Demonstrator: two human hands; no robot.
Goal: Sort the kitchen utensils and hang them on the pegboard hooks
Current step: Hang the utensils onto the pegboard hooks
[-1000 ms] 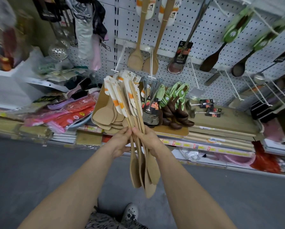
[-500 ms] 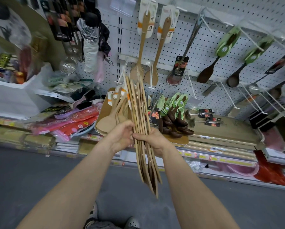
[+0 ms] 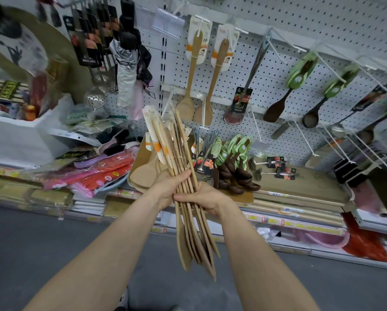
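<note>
- A white pegboard (image 3: 311,25) fills the wall of a shop aisle, with a cluttered shelf (image 3: 289,218) below it and a grey floor (image 3: 31,243) in front.
- Two wooden spatulas on cards (image 3: 189,86) hang side by side on the board. To their right hang a metal turner (image 3: 244,95) and two dark wooden spoons with green cards (image 3: 277,108).
- White wire hooks (image 3: 337,143) stick out of the lower right part of the board.
- At upper left hang a perforated metal skimmer (image 3: 93,98) and a folded silver umbrella (image 3: 125,72).
- On the shelf lies a heap of dark spoons with green cards (image 3: 233,171), just beside some carded metal utensils (image 3: 202,160). More loose wooden spatulas (image 3: 143,173) lie to the left, and red packets (image 3: 107,171) further left.
- Both hands hold a bundle of wooden spatulas (image 3: 189,241) in front of the shelf. Its blades point down towards the floor and its carded handle ends fan upward towards the board.
- The left hand (image 3: 168,189) wraps the handles from the left, fingers curled round the front of the bundle.
- The right hand (image 3: 207,196) grips the same handles from the right, just below the left, its thumb across the front.
- The two hands touch each other around the bundle.
</note>
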